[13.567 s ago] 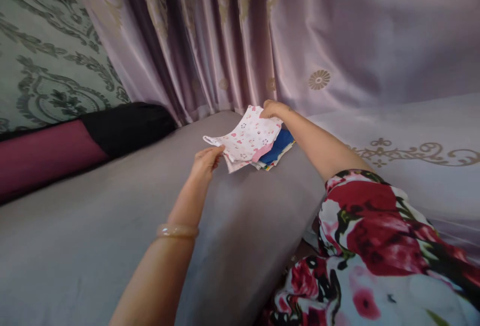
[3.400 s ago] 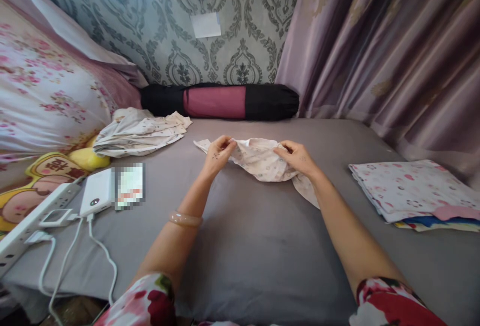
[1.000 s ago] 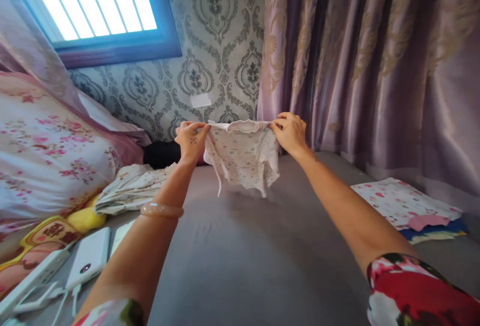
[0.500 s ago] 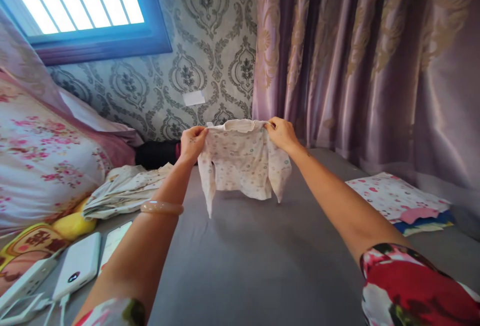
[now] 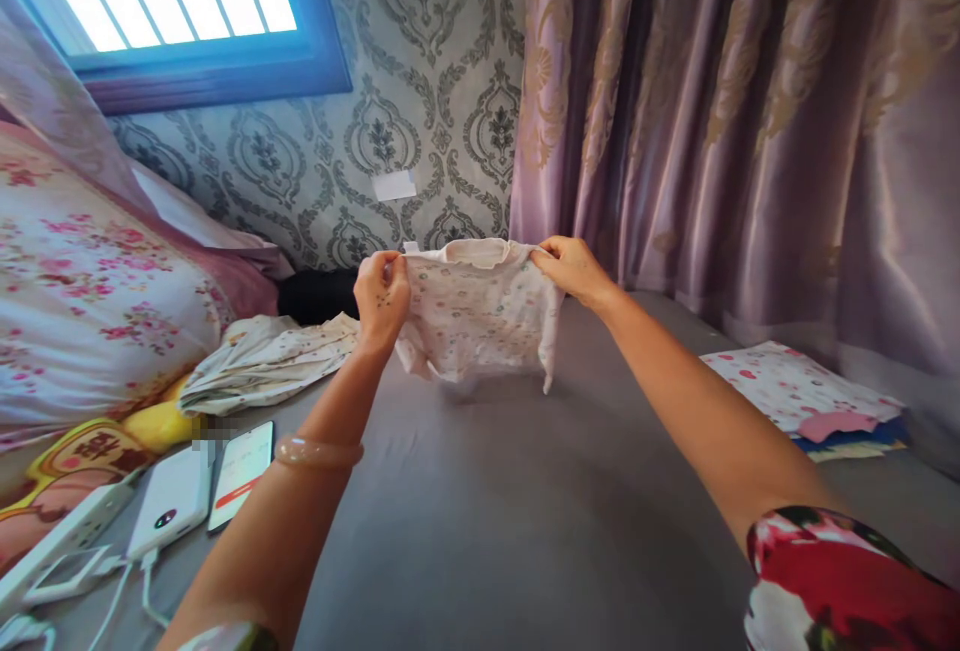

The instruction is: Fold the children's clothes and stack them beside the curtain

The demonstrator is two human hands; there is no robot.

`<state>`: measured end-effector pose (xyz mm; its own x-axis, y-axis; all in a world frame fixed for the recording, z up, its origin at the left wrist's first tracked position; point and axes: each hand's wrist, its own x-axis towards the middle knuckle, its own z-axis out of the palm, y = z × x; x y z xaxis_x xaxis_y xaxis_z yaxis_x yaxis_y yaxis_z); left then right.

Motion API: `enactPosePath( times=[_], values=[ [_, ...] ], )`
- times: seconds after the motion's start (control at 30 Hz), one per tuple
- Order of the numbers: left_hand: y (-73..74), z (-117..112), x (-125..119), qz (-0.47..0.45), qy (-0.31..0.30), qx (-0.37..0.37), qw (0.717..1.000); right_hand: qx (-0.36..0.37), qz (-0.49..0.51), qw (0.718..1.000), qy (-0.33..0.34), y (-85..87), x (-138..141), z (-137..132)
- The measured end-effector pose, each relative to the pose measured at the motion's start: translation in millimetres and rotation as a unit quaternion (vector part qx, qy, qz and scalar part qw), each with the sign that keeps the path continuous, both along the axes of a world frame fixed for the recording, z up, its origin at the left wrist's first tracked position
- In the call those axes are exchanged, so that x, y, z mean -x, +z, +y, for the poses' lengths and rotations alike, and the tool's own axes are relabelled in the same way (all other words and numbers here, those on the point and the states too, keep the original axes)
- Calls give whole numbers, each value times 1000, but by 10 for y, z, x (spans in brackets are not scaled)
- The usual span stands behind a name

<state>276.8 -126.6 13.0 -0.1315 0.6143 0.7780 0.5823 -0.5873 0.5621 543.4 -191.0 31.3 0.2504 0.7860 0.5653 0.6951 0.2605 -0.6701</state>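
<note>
A small white long-sleeved shirt (image 5: 480, 316) with a fine printed pattern hangs between my hands, its neckline at the top and its lower edge close above the grey bed sheet (image 5: 480, 521). My left hand (image 5: 381, 299) pinches one shoulder, fingers closed on the cloth. At the opposite shoulder, my right hand (image 5: 574, 269) grips the fabric between thumb and fingers. The sleeves dangle at the sides; the left one is partly folded behind my left hand.
Left of my forearm lie pale crumpled clothes (image 5: 270, 361), a phone (image 5: 241, 476), a white power bank (image 5: 172, 501) and a power strip (image 5: 67, 541) with cables. Folded clothes (image 5: 802, 391) are stacked at the right. Behind hang purple curtains (image 5: 675, 131).
The shirt's lower edge and sleeves have swung up and away, the left sleeve most. Both hands keep their hold on the shoulders. The camera view has shifted slightly.
</note>
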Motion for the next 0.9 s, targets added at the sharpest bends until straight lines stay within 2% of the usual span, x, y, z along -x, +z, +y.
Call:
enactPosePath(
  times=[0.13, 0.2, 0.27, 0.3, 0.37, 0.5, 0.57, 0.63, 0.7, 0.77, 0.9],
  values=[
    [197, -355, 122, 37, 31, -76, 996, 15, 51, 998, 35, 162, 62, -201],
    [241, -385, 160, 66, 40, -90, 993, 21, 45, 998, 23, 180, 65, -201],
    [172, -292, 181, 110, 50, -77, 990, 39, 12, 999, 6, 104, 42, -127],
    [87, -210, 185, 136, 55, -61, 987, 56, -14, 998, -2, 26, 24, -70],
    [-177, -9, 175, 193, 62, -10, 979, 103, -74, 992, -13, -200, -18, 62],
    [-914, 333, 85, 295, 31, 119, 947, 214, -162, 963, -32, -823, -69, 306],
    [-1269, 427, 24, 320, 14, 167, 933, 241, -200, 949, -37, -1150, -62, 388],
    [-1558, 484, -25, 339, 2, 198, 920, 254, -237, 937, -41, -1446, -37, 433],
    [-1767, 525, -51, 356, -4, 216, 909, 260, -264, 927, -53, -1691, -5, 448],
    [-1901, 562, -53, 373, -9, 227, 900, 261, -283, 921, -64, -1873, 19, 449],
    [-2016, 632, -28, 399, -16, 241, 885, 253, -314, 913, -57, -2057, 19, 475]
  ],
)
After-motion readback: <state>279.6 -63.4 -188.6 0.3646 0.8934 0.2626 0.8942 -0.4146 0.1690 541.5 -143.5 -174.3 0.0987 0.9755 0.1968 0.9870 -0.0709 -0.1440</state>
